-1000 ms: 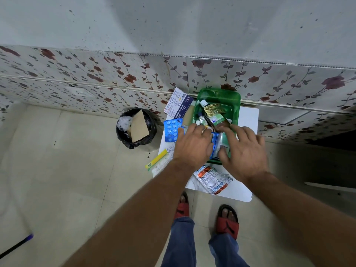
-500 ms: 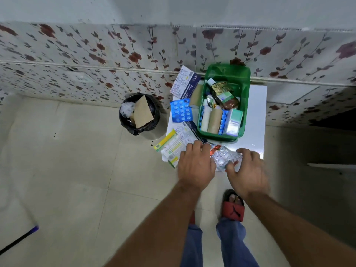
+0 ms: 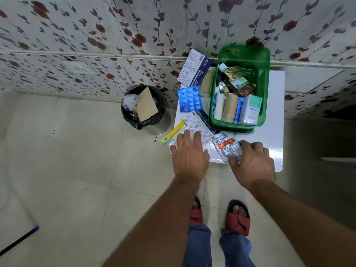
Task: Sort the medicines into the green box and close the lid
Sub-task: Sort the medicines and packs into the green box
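Silvery foil strips (image 3: 227, 147) of tablets, with an orange-red band across them, lie at the near edge of a white table (image 3: 273, 116), just in front of the green box (image 3: 264, 89). A person's right hand (image 3: 252, 162) is on their near end, thumb and fingers curled around the foil in what looks like a closing pinch; whether the strips are lifted clear of the table cannot be told. The strips' long axis runs diagonally, from the hand up and to the left, so the far end points roughly at the box's near-left corner.

To the left, the left hand (image 3: 189, 157) lies flat with its fingers spread and loose over a white-and-navy leaflet pack (image 3: 200, 126) and a yellow-green strip pack (image 3: 173, 134) at the table's near-left corner, holding nothing. The right hand is plainly the nearer to the foil.

Beyond, the box stands open and is partly filled with a brown bottle (image 3: 238, 81), rolled bandages (image 3: 229, 108) and a small white carton (image 3: 251, 110). A blue blister card (image 3: 189, 99) and a second leaflet pack (image 3: 194, 69) remain outside, to the box's left. No lid can be told apart with certainty. The coming move appears to be a short carry away from the body into the box.
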